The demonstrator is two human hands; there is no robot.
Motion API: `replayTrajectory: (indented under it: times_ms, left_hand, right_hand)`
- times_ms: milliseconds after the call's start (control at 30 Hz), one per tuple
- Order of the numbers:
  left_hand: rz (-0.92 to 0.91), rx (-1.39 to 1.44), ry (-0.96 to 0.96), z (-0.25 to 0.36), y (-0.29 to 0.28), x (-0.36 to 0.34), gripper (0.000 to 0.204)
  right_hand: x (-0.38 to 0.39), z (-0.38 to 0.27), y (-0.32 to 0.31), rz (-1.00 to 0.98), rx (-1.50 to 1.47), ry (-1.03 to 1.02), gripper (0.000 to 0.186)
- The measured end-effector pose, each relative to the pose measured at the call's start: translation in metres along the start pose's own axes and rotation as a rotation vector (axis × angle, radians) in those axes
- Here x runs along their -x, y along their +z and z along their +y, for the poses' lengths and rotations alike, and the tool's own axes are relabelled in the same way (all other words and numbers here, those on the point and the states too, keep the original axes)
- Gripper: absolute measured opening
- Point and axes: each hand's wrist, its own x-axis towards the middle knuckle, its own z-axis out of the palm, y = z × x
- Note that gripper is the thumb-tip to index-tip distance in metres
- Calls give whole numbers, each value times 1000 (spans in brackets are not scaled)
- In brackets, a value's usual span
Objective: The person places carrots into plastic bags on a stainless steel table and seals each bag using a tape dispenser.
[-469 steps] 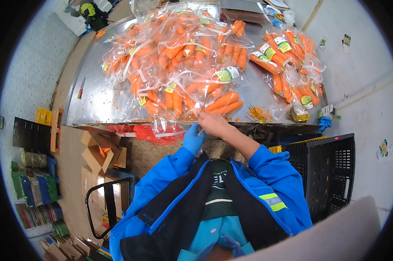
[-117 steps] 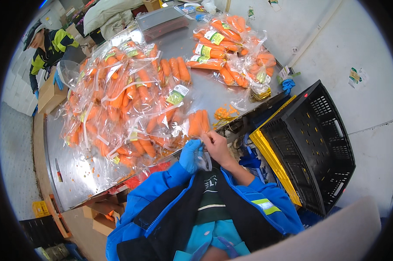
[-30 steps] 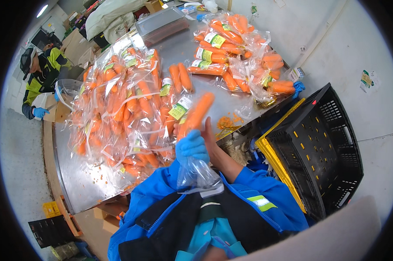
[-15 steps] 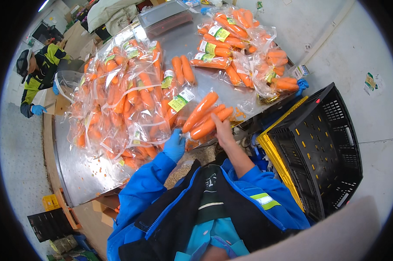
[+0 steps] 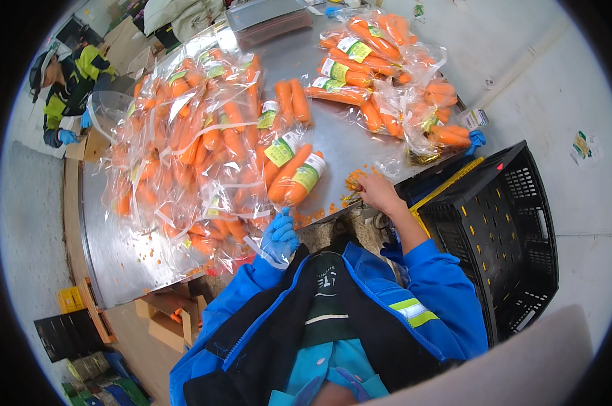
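The bag of carrots (image 5: 294, 174) is lying on the steel bench (image 5: 340, 145) near its front edge, at the edge of a big heap of bagged carrots (image 5: 198, 149). We are keeping our left hand (image 5: 279, 235), in a blue glove, just below that bag at the bench edge, fingers curled around a bit of clear plastic film (image 5: 260, 245). Our bare right hand (image 5: 377, 193) is resting at the bench edge beside scattered carrot scraps (image 5: 355, 179); we cannot tell whether its fingers are clenching anything. A second pile of bagged carrots (image 5: 387, 81) is sitting at the far right. A black crate (image 5: 502, 230) is standing to our right. Another person (image 5: 66, 81) is working at the far left.
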Motion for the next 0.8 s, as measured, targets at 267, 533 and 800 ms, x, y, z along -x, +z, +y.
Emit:
replayTrajectory:
  times_ms: [267, 533, 800]
  left_hand:
    - [308, -227, 28, -17, 1, 33, 31]
    - [345, -549, -35, 9, -47, 64, 33]
    - [441, -774, 66, 9, -56, 60, 29]
  right_hand:
    - [-19, 8, 3, -25, 217, -143, 4]
    - [-16, -2, -9, 45, 188, -197, 9]
    - [-7, -1, 1, 225, 178, -183, 17]
